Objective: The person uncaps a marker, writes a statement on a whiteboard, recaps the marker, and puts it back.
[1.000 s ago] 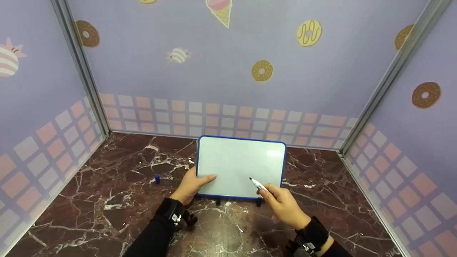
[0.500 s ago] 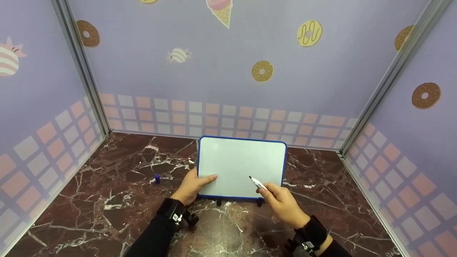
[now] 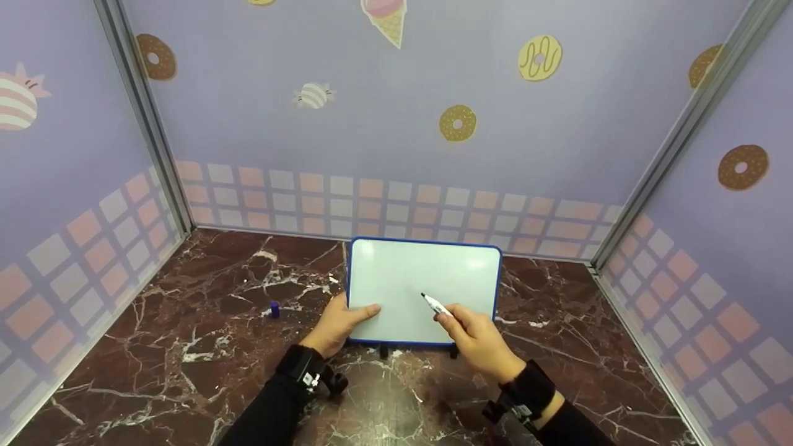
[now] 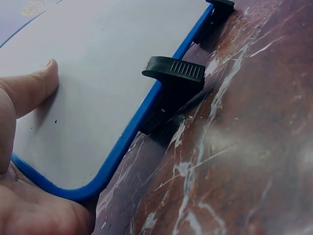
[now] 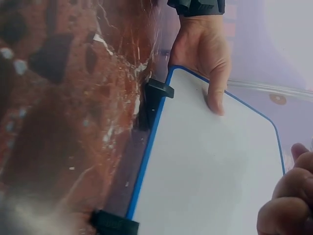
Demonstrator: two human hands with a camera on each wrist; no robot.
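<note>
A small whiteboard (image 3: pixel 427 272) with a blue frame stands tilted on black stand feet (image 4: pixel 176 73), its surface blank apart from tiny specks. My left hand (image 3: pixel 334 323) grips its lower left edge, thumb lying across the white face and the other fingers behind. In my right hand (image 3: pixel 482 342) a white marker (image 3: pixel 437 305) is pinched like a pen. Its bare black tip points up and left, overlapping the middle of the board in the head view. The right wrist view shows curled fingers (image 5: pixel 288 200) at the board's right; the marker is hidden there.
A dark blue marker cap (image 3: pixel 275 309) stands on the brown marbled table (image 3: pixel 186 371), left of the board. Printed lilac walls (image 3: pixel 396 142) with grey metal corner posts (image 3: pixel 675 124) enclose the table at the back and both sides.
My right hand has moved the marker up and to the left across the board in the head view. The left hand keeps its grip on the board's edge.
</note>
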